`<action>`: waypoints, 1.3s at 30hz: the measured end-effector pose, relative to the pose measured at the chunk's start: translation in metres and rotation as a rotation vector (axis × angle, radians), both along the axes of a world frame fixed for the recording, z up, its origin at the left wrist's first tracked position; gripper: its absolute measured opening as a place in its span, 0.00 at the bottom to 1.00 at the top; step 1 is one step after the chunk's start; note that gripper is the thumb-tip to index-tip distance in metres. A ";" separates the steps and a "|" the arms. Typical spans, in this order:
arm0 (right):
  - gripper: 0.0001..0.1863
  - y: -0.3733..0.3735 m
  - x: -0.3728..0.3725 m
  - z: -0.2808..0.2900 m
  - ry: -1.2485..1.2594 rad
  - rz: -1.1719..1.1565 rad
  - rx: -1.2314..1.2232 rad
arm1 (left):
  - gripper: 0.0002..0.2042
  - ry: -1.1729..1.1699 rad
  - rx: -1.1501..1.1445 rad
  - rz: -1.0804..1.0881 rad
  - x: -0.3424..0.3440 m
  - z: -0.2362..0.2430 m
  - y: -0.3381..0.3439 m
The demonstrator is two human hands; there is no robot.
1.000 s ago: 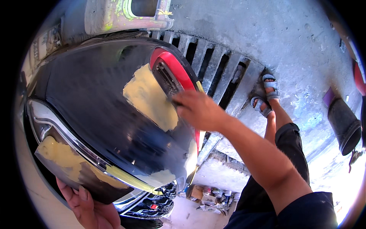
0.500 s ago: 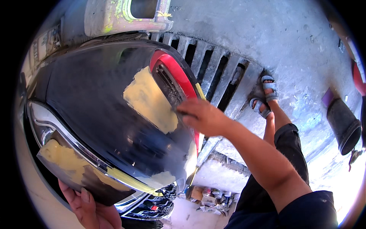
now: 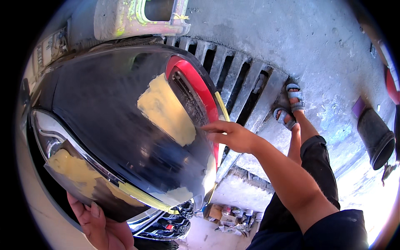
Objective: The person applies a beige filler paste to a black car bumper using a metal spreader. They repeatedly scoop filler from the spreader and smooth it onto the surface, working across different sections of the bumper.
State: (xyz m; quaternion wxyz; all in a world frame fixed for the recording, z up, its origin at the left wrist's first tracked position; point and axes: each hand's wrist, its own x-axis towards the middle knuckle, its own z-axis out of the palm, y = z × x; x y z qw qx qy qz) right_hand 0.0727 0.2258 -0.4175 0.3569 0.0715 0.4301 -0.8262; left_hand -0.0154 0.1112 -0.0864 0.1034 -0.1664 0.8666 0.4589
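Note:
A black car body panel [image 3: 96, 91] fills the left and middle of the head view. On it lies a broad patch of yellowish body filler [image 3: 166, 110], next to a recess with red trim [image 3: 195, 79]. My right hand [image 3: 235, 137] is at the panel's right side, by the lower end of the recess. Its fingers are stretched out and apart, and nothing shows in them. At the lower left, my left hand [image 3: 100, 227] grips a dark flat mixing board [image 3: 121, 212] by its near edge. Yellow filler is smeared across the board, which covers part of the headlight [image 3: 46, 129].
Yellow masking tape [image 3: 143, 196] runs along the panel's lower edge. A slatted floor grate [image 3: 237, 83] lies beyond the panel. A black bucket [image 3: 375, 137] stands at the right; cans and boxes [image 3: 233, 214] are on the floor below. A filler-spotted bumper part [image 3: 116, 21] is at the top.
My right hand has moved slightly right and down, and its curled fingers have straightened out. My left hand still holds the board, shifted slightly in the view.

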 end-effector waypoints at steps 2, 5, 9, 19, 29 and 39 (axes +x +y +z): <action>0.25 0.015 -0.003 0.015 -0.247 -0.030 -0.164 | 0.31 -0.053 0.065 0.002 0.000 0.000 -0.002; 0.26 0.032 -0.030 0.041 -0.264 -0.378 -0.456 | 0.30 -0.102 0.221 0.022 -0.005 -0.009 -0.008; 0.24 0.029 -0.065 0.097 -0.111 -0.510 -0.843 | 0.29 -0.203 0.306 0.021 -0.004 0.002 -0.001; 0.26 0.006 -0.092 0.161 -0.099 -0.437 -1.269 | 0.28 -0.416 0.327 0.042 0.001 -0.004 0.014; 0.22 -0.015 -0.129 0.013 0.073 -0.264 0.326 | 0.29 -0.239 0.399 0.001 -0.004 0.005 0.001; 0.29 -0.039 -0.161 -0.003 0.364 -0.090 0.636 | 0.26 -0.220 0.380 0.019 -0.010 0.005 -0.001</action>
